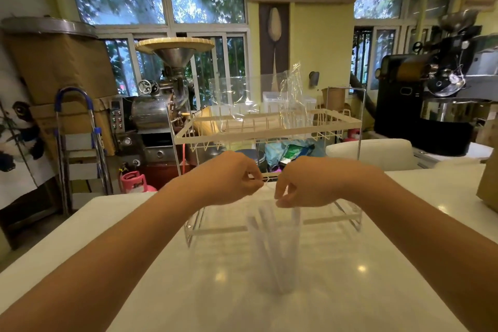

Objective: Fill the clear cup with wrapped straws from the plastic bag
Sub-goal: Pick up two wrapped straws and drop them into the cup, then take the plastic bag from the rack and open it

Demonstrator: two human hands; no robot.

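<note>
The clear cup (277, 259) stands on the white counter in front of me, blurred, with several white wrapped straws (265, 234) leaning upright in it. Both hands hover just above its rim. My left hand (229, 179) and my right hand (304, 183) each pinch thumb to fingertips, and a thin pale strand (268, 184) runs between them; I cannot tell what it is. The lower fingers of my right hand sit at the straw tops. The clear plastic bag (258, 100) lies crumpled on the top shelf of the wire rack, behind the hands.
The cream wire rack (269, 131) stands on the white counter (161, 264) right behind the cup, and its lower frame flanks the cup. A brown paper bag (489, 178) sits at the right edge. Coffee roasting machines, a step ladder and a pink gas cylinder lie beyond the counter.
</note>
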